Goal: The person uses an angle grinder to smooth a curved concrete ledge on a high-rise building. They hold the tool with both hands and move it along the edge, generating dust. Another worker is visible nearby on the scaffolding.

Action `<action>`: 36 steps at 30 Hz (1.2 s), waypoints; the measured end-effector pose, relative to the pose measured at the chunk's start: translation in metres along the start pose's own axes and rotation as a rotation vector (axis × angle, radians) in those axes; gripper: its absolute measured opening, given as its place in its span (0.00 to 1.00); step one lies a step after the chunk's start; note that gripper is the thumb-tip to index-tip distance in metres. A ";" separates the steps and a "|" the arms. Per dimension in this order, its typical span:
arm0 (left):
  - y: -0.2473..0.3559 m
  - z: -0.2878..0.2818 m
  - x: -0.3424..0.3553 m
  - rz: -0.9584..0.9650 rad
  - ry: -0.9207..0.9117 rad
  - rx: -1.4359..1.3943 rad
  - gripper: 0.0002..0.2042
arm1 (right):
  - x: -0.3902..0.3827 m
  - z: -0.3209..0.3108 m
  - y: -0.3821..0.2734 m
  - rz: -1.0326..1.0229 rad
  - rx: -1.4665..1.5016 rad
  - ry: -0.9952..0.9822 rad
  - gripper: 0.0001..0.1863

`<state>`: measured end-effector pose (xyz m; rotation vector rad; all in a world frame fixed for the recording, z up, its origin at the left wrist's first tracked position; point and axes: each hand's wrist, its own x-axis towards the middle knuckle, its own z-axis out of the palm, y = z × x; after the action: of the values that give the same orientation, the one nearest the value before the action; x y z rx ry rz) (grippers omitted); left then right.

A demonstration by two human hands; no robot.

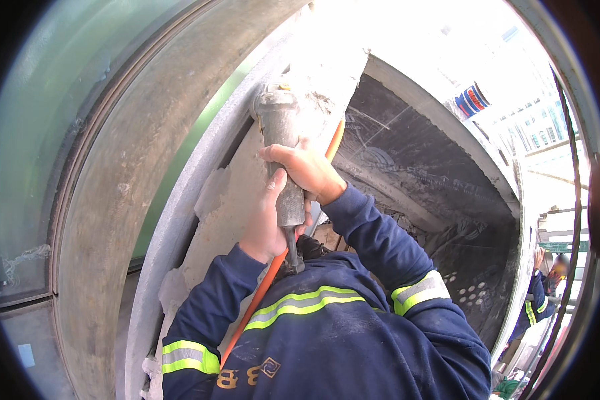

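Gripping a long, grey, cylindrical power tool [279, 127] just above the centre of the view, two bare hands are clamped together around its barrel. The right hand [310, 170] lies higher, wrapped over the barrel from the 3 o'clock side; the left hand [261, 223] lies just below, closed from the 8 o'clock side, its thumb directed toward 12 o'clock. The rounded tool head is directed toward 12 o'clock, beside washed-out glare; whether it touches a surface cannot be told. The narrow rear end is directed toward 6 o'clock, close to the wearer's navy-blue jacket with yellow-and-silver reflective bands [313, 353]. A smooth orange cable [253, 307] runs from 1 o'clock, behind the hands, to 7 o'clock. A pale, rough-edged wall surface [230, 193] lies beside the left hand, toward 9 o'clock. Beyond it stand a curved brown frame [90, 267] at 9 o'clock and a greenish glass pane [60, 120] at 10 o'clock. A dark, dusty board [413, 150] spans 2 to 4 o'clock. A blue, red and white cylindrical can [472, 101] sits at 2 o'clock; a second person in navy workwear [535, 297] appears near 4 o'clock.
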<state>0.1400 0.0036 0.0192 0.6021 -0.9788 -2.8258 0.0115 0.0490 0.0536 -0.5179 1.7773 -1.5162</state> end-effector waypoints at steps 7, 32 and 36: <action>-0.006 -0.001 -0.011 0.003 -0.006 -0.025 0.26 | -0.015 0.006 -0.002 0.019 -0.050 0.048 0.22; 0.002 0.003 0.003 0.012 -0.003 -0.015 0.25 | 0.000 -0.003 -0.009 0.042 -0.042 -0.016 0.23; 0.005 0.007 0.012 0.036 0.007 -0.013 0.25 | 0.007 -0.007 -0.013 0.058 -0.034 -0.022 0.22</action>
<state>0.1263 0.0011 0.0234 0.5869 -0.9586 -2.7941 -0.0001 0.0456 0.0647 -0.4942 1.7881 -1.4379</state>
